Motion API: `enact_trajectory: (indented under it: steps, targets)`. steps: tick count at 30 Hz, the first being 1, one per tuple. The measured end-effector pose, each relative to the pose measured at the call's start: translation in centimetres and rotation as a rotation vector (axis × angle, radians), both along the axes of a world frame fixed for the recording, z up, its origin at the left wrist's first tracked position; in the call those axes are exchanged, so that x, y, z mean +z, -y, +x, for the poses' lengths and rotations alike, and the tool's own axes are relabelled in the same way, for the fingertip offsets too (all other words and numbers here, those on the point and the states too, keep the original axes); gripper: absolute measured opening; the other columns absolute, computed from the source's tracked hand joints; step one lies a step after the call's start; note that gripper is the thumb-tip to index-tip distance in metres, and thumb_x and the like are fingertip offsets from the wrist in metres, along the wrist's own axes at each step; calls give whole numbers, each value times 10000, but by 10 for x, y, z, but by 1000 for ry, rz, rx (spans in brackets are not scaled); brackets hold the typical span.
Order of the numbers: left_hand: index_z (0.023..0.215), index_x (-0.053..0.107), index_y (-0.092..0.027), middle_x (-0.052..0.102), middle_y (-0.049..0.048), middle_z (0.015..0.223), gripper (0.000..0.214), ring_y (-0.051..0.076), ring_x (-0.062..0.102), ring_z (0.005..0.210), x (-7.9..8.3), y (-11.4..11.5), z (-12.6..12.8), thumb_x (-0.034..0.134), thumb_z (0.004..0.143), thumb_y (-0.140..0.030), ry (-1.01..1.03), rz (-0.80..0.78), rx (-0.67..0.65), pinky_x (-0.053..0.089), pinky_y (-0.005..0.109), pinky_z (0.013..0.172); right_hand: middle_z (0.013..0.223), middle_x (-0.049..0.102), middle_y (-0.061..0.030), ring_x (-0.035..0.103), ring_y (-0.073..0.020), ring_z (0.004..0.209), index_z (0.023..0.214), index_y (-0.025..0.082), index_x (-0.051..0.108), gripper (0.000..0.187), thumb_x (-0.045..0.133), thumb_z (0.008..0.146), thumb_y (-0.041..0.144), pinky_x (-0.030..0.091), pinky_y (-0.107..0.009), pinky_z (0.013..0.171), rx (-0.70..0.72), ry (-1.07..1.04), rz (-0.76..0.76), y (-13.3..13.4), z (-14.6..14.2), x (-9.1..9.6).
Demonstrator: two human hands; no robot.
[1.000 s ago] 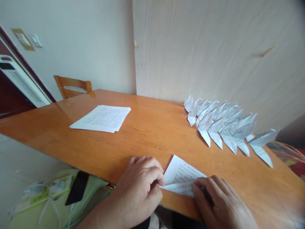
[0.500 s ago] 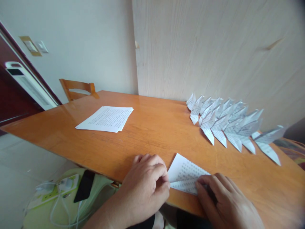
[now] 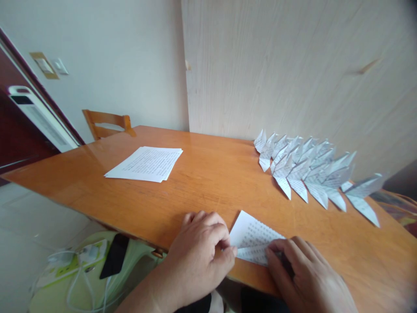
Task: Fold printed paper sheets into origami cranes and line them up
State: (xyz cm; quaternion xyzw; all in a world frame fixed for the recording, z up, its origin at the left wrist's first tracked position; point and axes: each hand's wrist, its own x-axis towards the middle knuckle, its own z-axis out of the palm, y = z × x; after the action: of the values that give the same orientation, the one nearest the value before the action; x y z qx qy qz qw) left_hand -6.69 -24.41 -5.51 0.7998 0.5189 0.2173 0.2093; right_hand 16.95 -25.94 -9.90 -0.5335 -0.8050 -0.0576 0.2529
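Note:
A folded sheet of printed paper [image 3: 252, 234] lies at the near edge of the wooden table [image 3: 208, 187], with a crease running along its lower part. My left hand [image 3: 203, 248] pinches its left corner between thumb and curled fingers. On the other side, my right hand [image 3: 304, 271] grips the right end, thumb below and fingers bent over it; that end is hidden beneath the fingers.
Rows of folded paper pieces with raised points [image 3: 302, 167] stand at the back right. A stack of printed sheets [image 3: 145, 164] lies left of centre. Below the table's left edge, a pale green stool [image 3: 130, 265] bears a phone [image 3: 114, 255] and a power strip [image 3: 70, 265].
My left thumb has shifted slightly right along the paper's lower fold. My right hand keeps its hold, and the camera view has moved a little.

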Motion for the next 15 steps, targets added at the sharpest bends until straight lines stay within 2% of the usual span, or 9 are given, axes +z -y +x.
enact_trajectory:
  steps: [4, 15]
  targets:
    - [729, 561, -207, 619, -9, 876, 237, 192, 505, 872, -4, -2, 6, 621, 909, -349, -26, 35, 34, 298, 374, 821, 711, 626, -22, 648, -191, 618, 800, 252, 586, 255, 447, 981, 364, 494, -290, 538, -4, 0, 19, -1, -2, 1]
    - [713, 566, -206, 614, -14, 848, 213, 187, 502, 850, -11, -4, 6, 690, 860, -299, -57, 73, 47, 287, 366, 792, 691, 627, -20, 651, -187, 591, 796, 249, 595, 251, 450, 975, 350, 500, -288, 515, 8, 3, 59, -3, 0, 0]
